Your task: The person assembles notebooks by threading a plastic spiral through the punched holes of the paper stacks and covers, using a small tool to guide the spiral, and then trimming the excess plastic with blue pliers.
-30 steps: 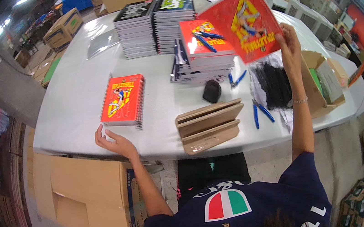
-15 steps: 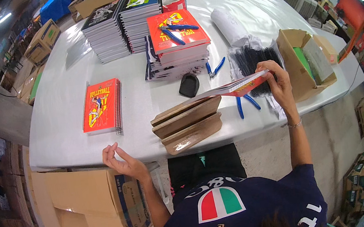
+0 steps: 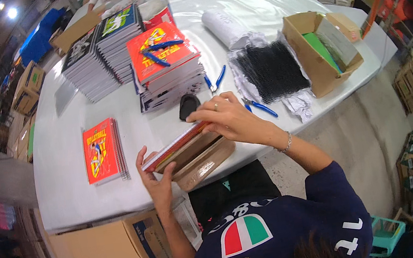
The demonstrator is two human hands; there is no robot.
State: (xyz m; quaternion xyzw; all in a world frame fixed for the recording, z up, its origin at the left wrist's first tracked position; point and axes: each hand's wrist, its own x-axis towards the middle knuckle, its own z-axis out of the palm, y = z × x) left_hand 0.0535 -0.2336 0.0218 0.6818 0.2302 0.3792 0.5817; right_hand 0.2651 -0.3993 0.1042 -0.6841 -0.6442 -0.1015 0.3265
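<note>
A thin red-covered notebook is held on edge, tilted, over a brown grooved stand at the table's near edge. My right hand grips its right end from above with bent fingers. At its lower left end, my left hand has the thumb on the near side and the fingers on the far side. Whether the notebook rests in a groove is hidden. Just beyond my right fingers lies a black oval dish. A finished-looking red spiral notebook lies flat to the left.
Blue-handled cutters lie on a stack of red covers; other cutters and cutters lie nearby. Black coils sit on paper beside an open carton. Notebook stacks stand far left. A large carton is below the table.
My right hand has brought the red notebook left and down over the stand. My left hand has moved to the notebook's left end and taken hold. The head view has shifted.
</note>
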